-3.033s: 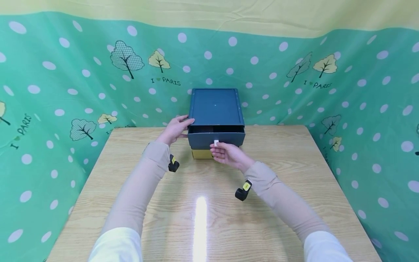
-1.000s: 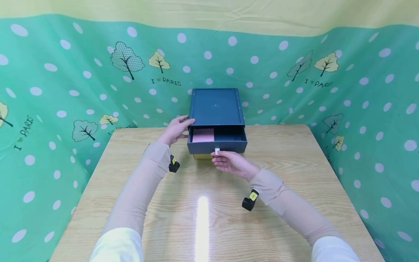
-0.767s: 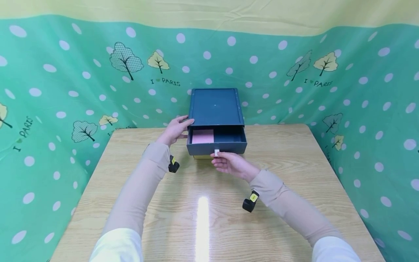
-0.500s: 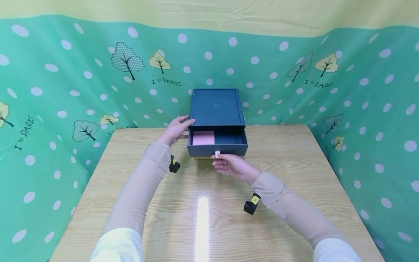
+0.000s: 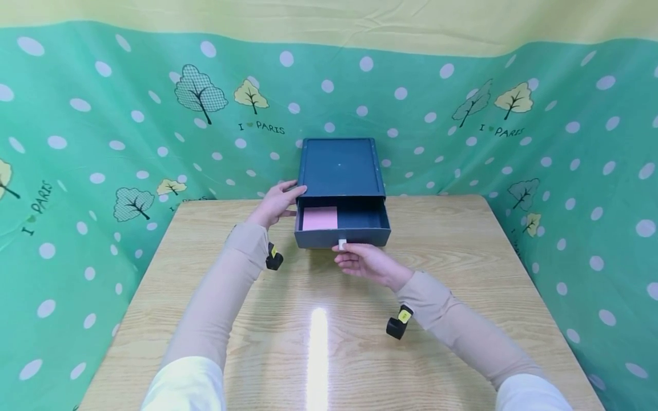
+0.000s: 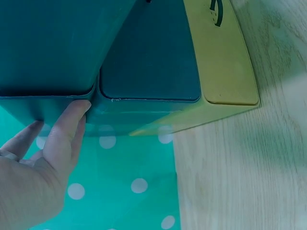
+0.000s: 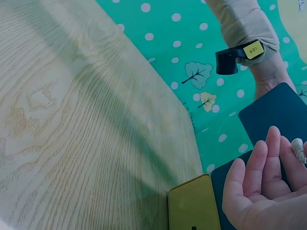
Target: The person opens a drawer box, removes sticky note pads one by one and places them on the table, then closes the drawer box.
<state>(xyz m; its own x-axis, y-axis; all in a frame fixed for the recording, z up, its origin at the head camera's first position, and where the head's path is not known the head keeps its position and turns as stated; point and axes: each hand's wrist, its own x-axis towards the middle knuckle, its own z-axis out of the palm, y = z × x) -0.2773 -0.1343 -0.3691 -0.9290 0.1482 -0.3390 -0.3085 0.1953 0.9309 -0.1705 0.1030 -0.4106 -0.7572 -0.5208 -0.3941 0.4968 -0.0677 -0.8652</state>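
Observation:
A dark blue drawer box (image 5: 339, 168) stands at the table's far edge. Its top drawer (image 5: 343, 236) is pulled out, and a pink pad (image 5: 320, 218) lies in the drawer's left half. My right hand (image 5: 343, 250) pinches the small white tab (image 5: 342, 244) on the drawer front, palm up; the right wrist view shows the white tab (image 7: 298, 149) at the fingertips (image 7: 271, 139). With straight fingers my left hand (image 5: 292, 197) rests against the box's left side. In the left wrist view its fingers (image 6: 72, 122) touch the box corner (image 6: 57, 108).
A yellow lower drawer (image 6: 221, 57) sits under the blue one; the head view hides it. The wooden table (image 5: 319, 342) reaches toward me. A green dotted cloth (image 5: 103, 142) walls in the back and both sides. Small black cameras (image 5: 398, 324) hang from both wrists.
My right hand has drawn the top drawer toward me, from a narrow gap to well open. The pink pad came into sight and the yellow drawer front got covered. The left hand stayed put.

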